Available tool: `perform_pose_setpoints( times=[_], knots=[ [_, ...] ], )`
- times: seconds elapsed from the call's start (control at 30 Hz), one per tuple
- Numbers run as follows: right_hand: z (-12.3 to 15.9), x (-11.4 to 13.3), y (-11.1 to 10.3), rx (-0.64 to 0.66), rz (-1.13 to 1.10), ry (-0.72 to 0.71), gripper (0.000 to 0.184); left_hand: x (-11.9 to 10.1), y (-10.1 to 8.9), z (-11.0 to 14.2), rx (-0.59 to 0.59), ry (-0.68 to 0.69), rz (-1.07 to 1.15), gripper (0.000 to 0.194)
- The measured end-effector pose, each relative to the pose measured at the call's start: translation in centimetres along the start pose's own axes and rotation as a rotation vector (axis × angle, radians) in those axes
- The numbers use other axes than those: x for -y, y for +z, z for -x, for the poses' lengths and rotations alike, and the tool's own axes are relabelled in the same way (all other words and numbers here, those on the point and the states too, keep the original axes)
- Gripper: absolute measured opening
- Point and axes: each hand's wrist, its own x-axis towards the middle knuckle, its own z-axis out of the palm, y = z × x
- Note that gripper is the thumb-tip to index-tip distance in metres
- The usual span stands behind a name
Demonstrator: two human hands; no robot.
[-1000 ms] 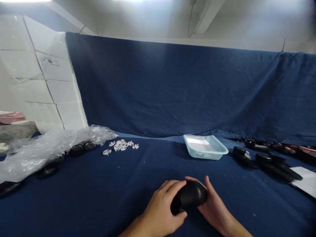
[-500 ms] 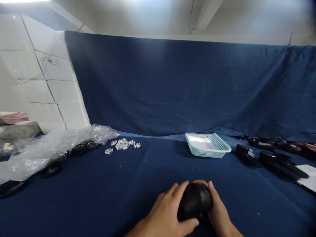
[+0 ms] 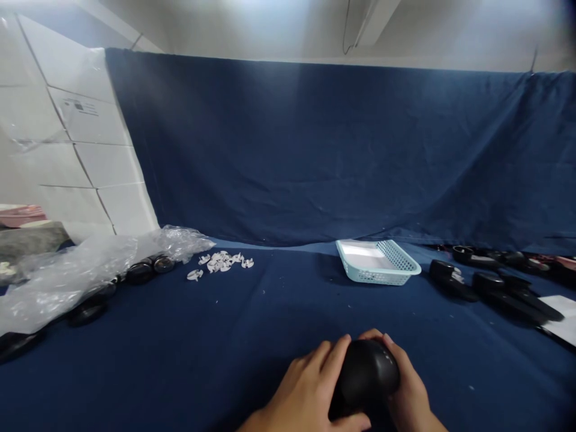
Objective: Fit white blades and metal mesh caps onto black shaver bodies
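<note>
Low in the view, a smooth black rounded part [image 3: 366, 375] with faint small marks on its upper right is held between both hands above the blue cloth. My left hand [image 3: 310, 384] wraps its left side, fingers along the top and thumb underneath. My right hand [image 3: 410, 384] closes around its right and far side, with part of the fingers hidden behind it. The underside of the black part is out of sight, so its exact kind cannot be told.
Small white plastic pieces [image 3: 221, 261] lie in a loose pile at back left. Beside them, clear plastic wrap [image 3: 99, 264] partly covers black rounded parts [image 3: 140, 272]. A light blue basket [image 3: 380, 276] stands at back right, near black parts [image 3: 506, 294] and white paper [image 3: 560, 318].
Both hands and the black part have shifted slightly right and down in the view. The part looks turned a little, and the grip stays the same.
</note>
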Motion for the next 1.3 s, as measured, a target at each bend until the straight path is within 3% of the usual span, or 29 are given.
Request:
perform_pose_setpoints(
  times=[0.27, 0.43, 0.6, 0.83, 1.03, 1.3],
  knots=[
    [0.6, 0.0, 0.2, -0.04, 0.023, -0.051, 0.042, 0.3, 0.0, 0.1, -0.023, 0.075, -0.062, 0.097],
    [0.7, -0.2, 0.3, -0.046, 0.092, 0.014, 0.045, 0.7, 0.3, -0.2, -0.046, 0.044, -0.109, 0.098],
    [0.1, 0.2, 0.3, -0.066, 0.276, 0.065, 0.054, 1.3, 0.2, -0.5, -0.093, 0.122, -0.148, 0.095],
    [-0.4, 0.8, -0.2, -0.074, 0.497, 0.085, 0.052, 1.5, 0.1, -0.8, -0.126, 0.214, -0.209, 0.085],
    [-0.6, 0.6, -0.1, -0.128, 0.485, 0.104, 0.059, 1.5, 0.1, -0.9, -0.107, 0.204, -0.22, 0.084],
    [-0.6, -0.2, -0.3, -0.162, 0.406, 0.102, 0.048, 1.5, 0.1, -1.0, -0.091, 0.172, -0.177, 0.092]
  ],
)
